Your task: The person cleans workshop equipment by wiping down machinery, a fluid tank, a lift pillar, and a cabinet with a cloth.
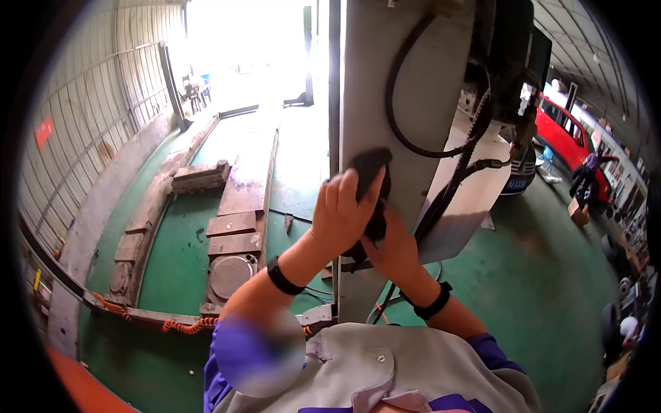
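Observation:
A black object (372,172), too dark to make out, is against the side of a tall grey post (365,89) in front of me. My left hand (341,206) is wrapped round its upper left part, with the fingers bent. Lower and to the right, my right hand (396,244) is pressed to the lower part of the same black object. The palms and some fingertips are hidden. Black bands circle both wrists. A black hose (392,96) loops down the post above my right hand.
Dark cables (458,182) and fittings run down the post's right side. A vehicle lift with metal ramps (241,186) stands on the green floor to the left. An orange coiled hose (189,325) lies at its near end. Far right are a red car (564,131) and a cardboard box (578,213).

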Tool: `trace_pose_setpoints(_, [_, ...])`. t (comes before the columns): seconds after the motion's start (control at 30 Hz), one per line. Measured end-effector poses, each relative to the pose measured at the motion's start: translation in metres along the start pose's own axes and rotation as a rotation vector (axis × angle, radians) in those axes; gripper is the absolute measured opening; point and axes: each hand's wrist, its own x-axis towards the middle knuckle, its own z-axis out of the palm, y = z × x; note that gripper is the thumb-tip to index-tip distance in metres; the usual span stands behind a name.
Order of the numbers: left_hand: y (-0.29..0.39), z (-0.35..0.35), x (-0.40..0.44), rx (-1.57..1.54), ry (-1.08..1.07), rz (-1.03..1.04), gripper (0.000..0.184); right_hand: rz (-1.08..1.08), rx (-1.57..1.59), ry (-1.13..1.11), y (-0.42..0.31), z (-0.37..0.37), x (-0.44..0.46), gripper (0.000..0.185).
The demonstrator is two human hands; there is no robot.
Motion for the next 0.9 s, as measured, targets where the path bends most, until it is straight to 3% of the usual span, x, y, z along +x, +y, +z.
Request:
trace_pose_setpoints(0.1, [-0.015, -0.005, 0.043, 0.028, 0.057, -0.129, 0.048, -0.017, 0.007, 0.075, -0.019, -0.021, 0.03, 0.063])
trace_pose_setpoints(0.2, [-0.029, -0.01, 0.074, -0.119, -0.039, -0.198, 0.074, -0.067, -0.01, 0.12, -0.039, -0.036, 0.056, 0.064])
trace_pose_setpoints(0.33, [-0.028, 0.006, 0.078, 0.129, 0.213, -0.11, 0.044, -0.123, -0.041, 0.195, -0.038, -0.023, 0.055, 0.069])
trace_pose_setpoints(0.63, [-0.021, 0.01, 0.057, 0.125, 0.217, -0.079, 0.043, -0.203, -0.072, 0.316, -0.021, 0.001, 0.042, 0.074])
trace_pose_setpoints(0.73, [-0.013, 0.005, 0.043, 0.1, 0.11, -0.101, 0.048, -0.167, -0.065, 0.313, -0.012, 0.011, 0.028, 0.069])
trace_pose_setpoints(0.9, [0.002, 0.015, 0.005, 0.095, 0.168, -0.11, 0.039, -0.108, -0.081, 0.253, 0.012, 0.031, -0.006, 0.061])
